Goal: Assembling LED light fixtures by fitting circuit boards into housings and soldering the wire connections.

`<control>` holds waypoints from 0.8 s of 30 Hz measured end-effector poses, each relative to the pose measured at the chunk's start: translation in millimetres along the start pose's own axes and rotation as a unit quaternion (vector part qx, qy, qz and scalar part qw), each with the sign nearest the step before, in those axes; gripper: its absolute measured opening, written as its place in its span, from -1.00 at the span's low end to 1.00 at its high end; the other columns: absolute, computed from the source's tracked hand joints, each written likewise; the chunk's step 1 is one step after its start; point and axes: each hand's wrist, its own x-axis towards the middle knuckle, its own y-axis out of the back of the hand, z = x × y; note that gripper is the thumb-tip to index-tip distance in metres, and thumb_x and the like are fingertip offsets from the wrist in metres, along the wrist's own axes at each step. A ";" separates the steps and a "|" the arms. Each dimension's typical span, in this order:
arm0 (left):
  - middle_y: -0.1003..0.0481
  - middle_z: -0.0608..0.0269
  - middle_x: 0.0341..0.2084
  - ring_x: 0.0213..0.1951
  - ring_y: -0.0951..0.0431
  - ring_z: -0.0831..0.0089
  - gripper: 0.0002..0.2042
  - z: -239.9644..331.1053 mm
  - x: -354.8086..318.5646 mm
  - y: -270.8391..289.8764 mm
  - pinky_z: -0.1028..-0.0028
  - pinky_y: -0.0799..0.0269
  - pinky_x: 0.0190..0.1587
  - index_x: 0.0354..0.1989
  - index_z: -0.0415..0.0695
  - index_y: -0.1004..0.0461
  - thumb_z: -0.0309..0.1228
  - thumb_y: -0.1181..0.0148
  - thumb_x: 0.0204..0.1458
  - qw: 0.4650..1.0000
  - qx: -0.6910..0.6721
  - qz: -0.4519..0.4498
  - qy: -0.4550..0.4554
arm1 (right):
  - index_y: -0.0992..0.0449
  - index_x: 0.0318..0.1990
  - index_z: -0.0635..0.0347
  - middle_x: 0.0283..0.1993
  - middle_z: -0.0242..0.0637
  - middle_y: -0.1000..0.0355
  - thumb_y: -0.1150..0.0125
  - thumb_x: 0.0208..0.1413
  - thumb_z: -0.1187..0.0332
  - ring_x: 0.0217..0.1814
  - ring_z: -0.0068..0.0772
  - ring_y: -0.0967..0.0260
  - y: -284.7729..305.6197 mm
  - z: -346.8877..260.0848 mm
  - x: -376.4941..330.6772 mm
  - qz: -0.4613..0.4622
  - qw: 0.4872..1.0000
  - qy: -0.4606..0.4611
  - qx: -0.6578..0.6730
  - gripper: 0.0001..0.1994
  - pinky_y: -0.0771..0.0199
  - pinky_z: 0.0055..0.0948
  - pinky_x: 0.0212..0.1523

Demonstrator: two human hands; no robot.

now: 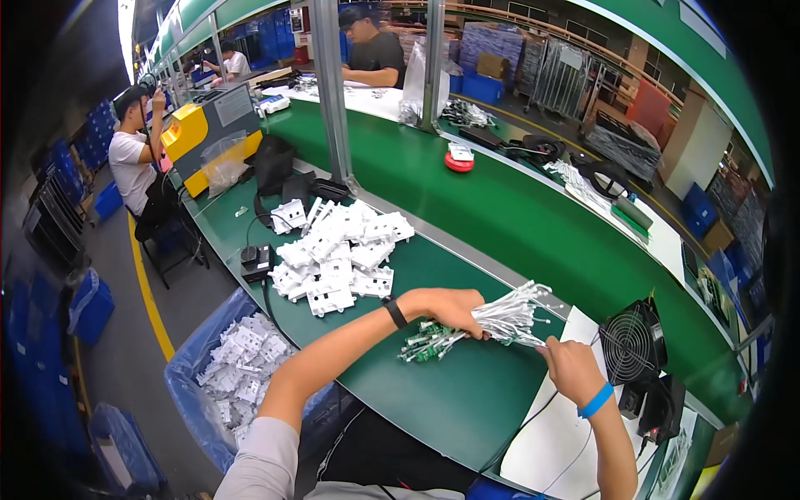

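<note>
My left hand (457, 310), with a black band on its wrist, is closed around a thick bundle of white cables (510, 317). Small green circuit boards (429, 342) fan out from the bundle's left end, low over the green table. On the other side, my right hand (575, 371), wearing a blue wristband, pinches a white cable that reaches out of the bundle; the fingertips partly hide its end. Left of the bundle lies a heap of white plastic housings (337, 258) on the table.
A blue-lined bin (187, 375) of white parts stands below the table's left edge. Beside my right hand are a black fan (632, 342) and white sheets (533, 442). Beyond a metal post (332, 100) runs a green conveyor (500, 192). Other people (375, 54) sit farther off.
</note>
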 end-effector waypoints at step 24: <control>-0.58 0.29 -0.54 -0.51 -0.51 0.57 -0.77 7.4 -1.9 5.2 0.50 -0.44 -0.36 -0.21 -0.28 -0.65 -0.34 -0.29 0.10 0.997 0.056 0.000 0.058 | -0.47 -0.36 0.19 -0.62 -0.09 -0.43 -0.18 0.26 0.24 -0.52 0.05 -0.45 5.0 28.9 -2.4 0.019 0.999 -0.007 0.035 -0.77 -0.43 -0.03 -0.44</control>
